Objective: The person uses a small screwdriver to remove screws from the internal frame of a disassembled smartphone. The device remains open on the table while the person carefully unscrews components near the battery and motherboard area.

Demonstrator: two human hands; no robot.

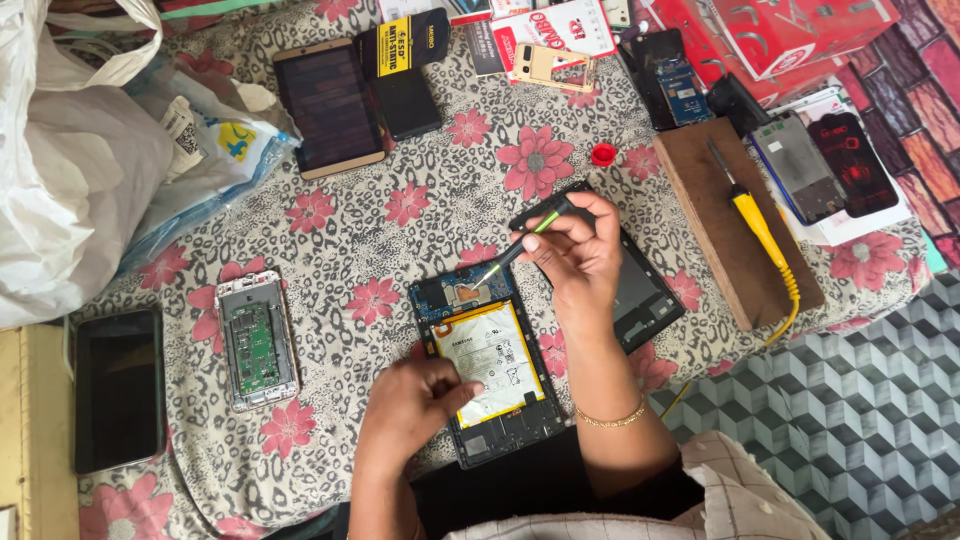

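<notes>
A big white plastic bag fills the upper left, and red boxes sit at the upper right on the flowery tabletop. In the middle lies an open tablet with a white battery label; the left hand presses flat on it. The right hand pinches a green-and-black screwdriver.

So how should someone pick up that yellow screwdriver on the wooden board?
Probably by the yellow handle, coming from above. The screwdriver lies flat on the wooden board, its thin metal tip points away, and the handle is its thickest part.
</notes>
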